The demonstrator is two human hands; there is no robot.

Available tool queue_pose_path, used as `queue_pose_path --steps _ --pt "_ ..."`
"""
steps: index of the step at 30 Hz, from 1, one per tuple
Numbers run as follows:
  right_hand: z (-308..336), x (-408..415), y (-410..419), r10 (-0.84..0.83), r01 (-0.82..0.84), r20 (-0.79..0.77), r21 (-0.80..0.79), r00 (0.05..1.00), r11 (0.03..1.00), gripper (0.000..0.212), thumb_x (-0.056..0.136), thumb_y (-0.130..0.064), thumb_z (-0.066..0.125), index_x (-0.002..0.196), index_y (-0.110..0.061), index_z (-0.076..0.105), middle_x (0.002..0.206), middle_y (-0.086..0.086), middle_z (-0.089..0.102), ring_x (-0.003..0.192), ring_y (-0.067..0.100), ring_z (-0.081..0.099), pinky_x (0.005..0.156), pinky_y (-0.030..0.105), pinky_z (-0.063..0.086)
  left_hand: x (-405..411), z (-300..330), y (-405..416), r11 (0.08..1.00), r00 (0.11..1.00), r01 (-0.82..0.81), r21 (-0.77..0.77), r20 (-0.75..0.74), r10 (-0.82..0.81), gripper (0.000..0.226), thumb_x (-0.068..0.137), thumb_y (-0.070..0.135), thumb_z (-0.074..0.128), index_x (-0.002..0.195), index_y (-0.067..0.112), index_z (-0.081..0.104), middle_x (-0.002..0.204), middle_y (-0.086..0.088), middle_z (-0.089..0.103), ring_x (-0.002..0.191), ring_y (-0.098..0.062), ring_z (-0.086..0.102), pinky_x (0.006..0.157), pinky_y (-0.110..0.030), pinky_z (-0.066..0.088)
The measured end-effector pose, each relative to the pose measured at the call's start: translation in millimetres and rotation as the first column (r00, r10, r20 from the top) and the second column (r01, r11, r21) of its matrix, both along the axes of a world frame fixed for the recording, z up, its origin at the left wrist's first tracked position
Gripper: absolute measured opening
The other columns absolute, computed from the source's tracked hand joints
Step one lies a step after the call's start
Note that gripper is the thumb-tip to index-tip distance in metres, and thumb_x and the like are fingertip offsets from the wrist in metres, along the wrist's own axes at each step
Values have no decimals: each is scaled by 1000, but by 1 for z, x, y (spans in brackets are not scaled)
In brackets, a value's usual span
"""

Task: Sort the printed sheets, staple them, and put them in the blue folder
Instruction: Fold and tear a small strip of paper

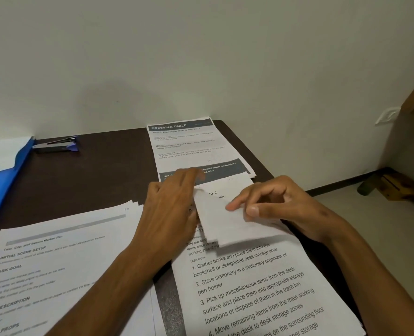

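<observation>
White paper, the folded-over top corner of the top sheet (227, 219), is pinched between the right hand's (288, 207) thumb and forefinger, while the left hand (169, 209) grips the fold's left edge with curled fingers. Beneath lies the near stack of printed task sheets (257, 294); beyond it the "Dressing Table" sheets (189, 144); to the left a fanned pile (55, 270). Far left on the dark desk (104, 170) sit the blue folder (4, 175) and, just beside it, the stapler (57, 144).

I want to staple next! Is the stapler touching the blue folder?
Apart. The head view shows dark table between the stapler and the blue folder.
</observation>
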State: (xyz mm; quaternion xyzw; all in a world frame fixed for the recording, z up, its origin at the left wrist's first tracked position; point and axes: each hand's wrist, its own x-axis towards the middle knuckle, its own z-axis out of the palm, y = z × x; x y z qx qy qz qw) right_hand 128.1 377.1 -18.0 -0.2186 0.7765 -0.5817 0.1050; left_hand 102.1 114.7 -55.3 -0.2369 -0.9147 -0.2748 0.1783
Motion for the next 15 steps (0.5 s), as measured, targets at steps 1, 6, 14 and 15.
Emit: queue_pose_path --steps 1,6,14,15 --pt "1 1 -1 17 -17 -4 25 1000 1000 16 99 -5 67 90 5 76 118 12 78 108 19 71 92 23 48 -1 -1 0 1000 1000 12 -9 -4 -12 60 84 28 87 126 33 45 130 -1 66 109 -24 64 94 -39 39" --pt "7 3 -5 -34 34 -22 3 999 999 26 105 -11 56 97 3 76 118 12 78 113 27 72 93 29 52 -2 -2 -1 998 997 26 -58 -74 -30 49 82 20 87 107 34 47 122 7 61 106 -16 57 94 -40 43" --pt "-19 -21 3 -617 718 -377 253 691 648 5 89 -29 81 89 -30 76 79 -10 74 75 10 68 69 24 53 -6 -3 -3 994 996 29 -102 -77 -37 59 71 26 97 100 33 46 120 9 60 100 -15 57 86 -35 40" --pt "-21 -21 3 -617 709 -354 268 703 653 8 86 -30 83 88 -30 75 77 -9 72 73 10 67 66 19 50 -6 -4 -3 994 996 35 -99 -76 -42 61 69 30 98 100 33 46 121 9 60 100 -15 58 86 -35 40"
